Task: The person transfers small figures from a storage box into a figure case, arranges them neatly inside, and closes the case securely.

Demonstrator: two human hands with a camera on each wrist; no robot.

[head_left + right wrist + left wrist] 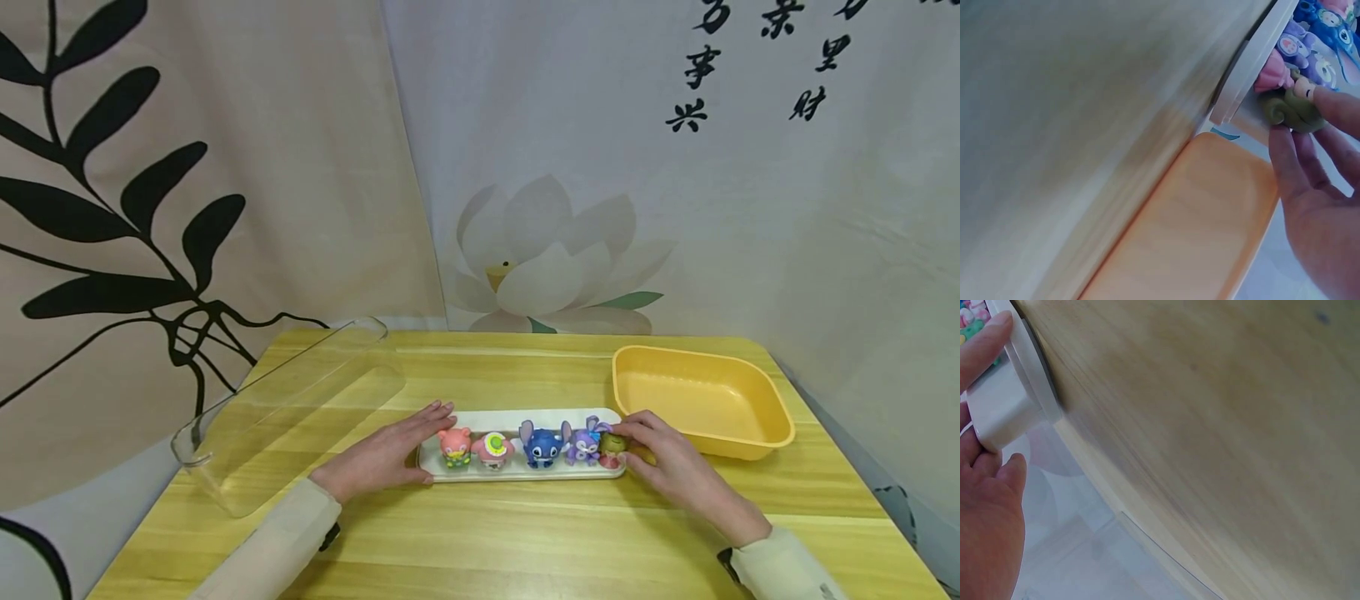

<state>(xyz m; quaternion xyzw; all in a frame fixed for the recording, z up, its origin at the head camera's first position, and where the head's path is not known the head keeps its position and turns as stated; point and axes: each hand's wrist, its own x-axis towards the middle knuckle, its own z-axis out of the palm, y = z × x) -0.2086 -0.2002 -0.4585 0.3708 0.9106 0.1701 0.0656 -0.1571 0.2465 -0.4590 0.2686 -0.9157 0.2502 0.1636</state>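
A long white base (495, 419) bears several small figurines in a row. My left hand (382, 454) grips its left end, the thumb at the front edge and the fingers round the end. At the right end my right hand (678, 471) pinches a doll figurine (1294, 109) with olive-green hair and a pink dress, between thumb and fingertips. Beside it stands a purple long-eared figurine (583, 446), then a blue big-eared figurine (542, 447). Further left are a pink figurine with a yellow-green swirl (493, 450) and a coral-pink figurine (454, 447) near my left fingers.
A clear, open-sided cover (300, 417) lies slanted on the left of the wooden table (525, 542). Just behind my right hand stands a yellow plastic basin (701, 442). Printed cloths (540, 125) hang behind the table.
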